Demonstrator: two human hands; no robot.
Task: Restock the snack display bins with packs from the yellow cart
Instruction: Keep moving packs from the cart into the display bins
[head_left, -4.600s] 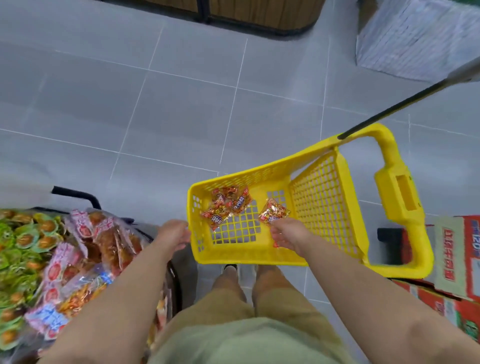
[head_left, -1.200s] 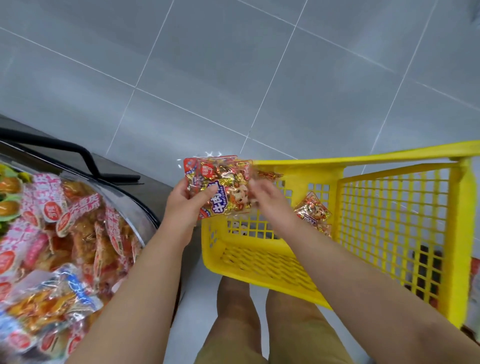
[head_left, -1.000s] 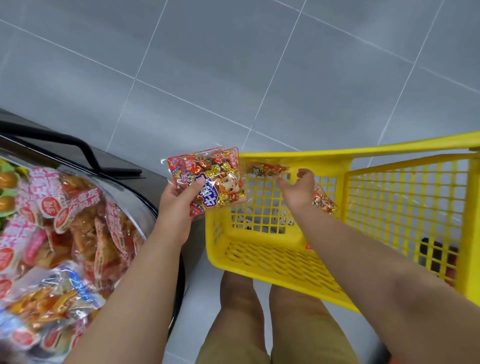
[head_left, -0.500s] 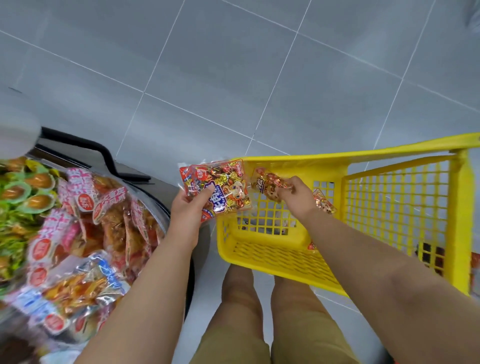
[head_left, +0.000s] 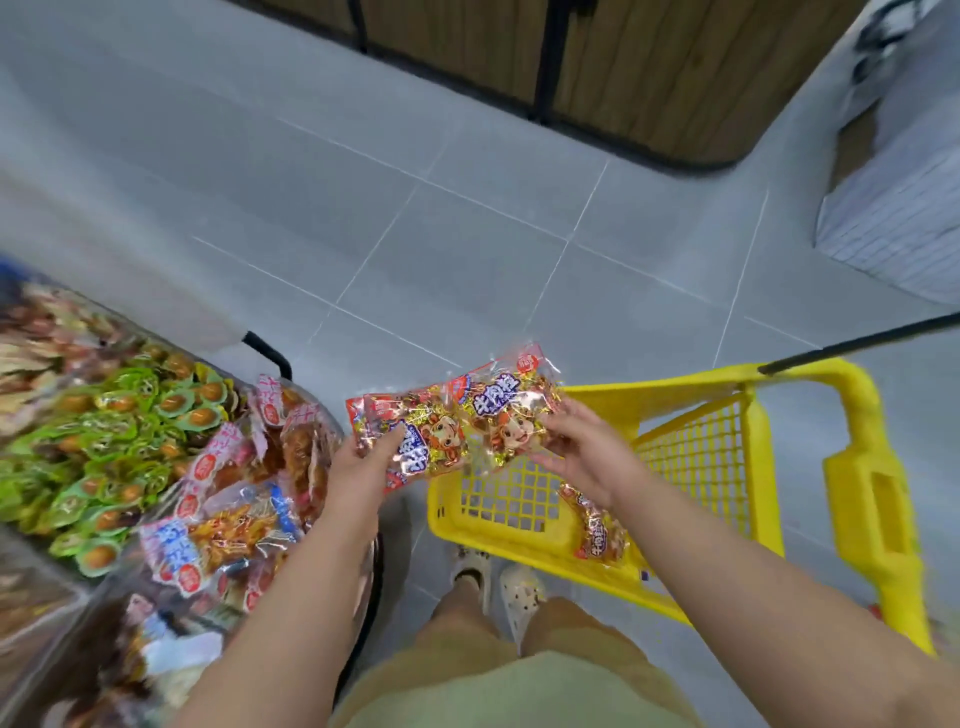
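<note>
Left hand (head_left: 358, 467) grips a snack pack (head_left: 415, 447), same as 0.5 s ago. Right hand (head_left: 582, 457) has lifted a second pack (head_left: 506, 415) higher, now pinched overlapping the first, above the yellow cart (head_left: 675, 387) front rim. One remaining pack (head_left: 595, 525) lies in the cart.

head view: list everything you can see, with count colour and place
held snack packs: at least two, red-gold, between both hands over the cart's edge
loose snack pack: one, red-gold, inside the cart
yellow cart: one, yellow, right of the person
green snacks: many, green, piled at left
red-white packs: several, red-white, beside the green snacks
floor: one, grey tiles, underfoot
left hand: one, grips a held pack
right hand: one, grips another
</note>
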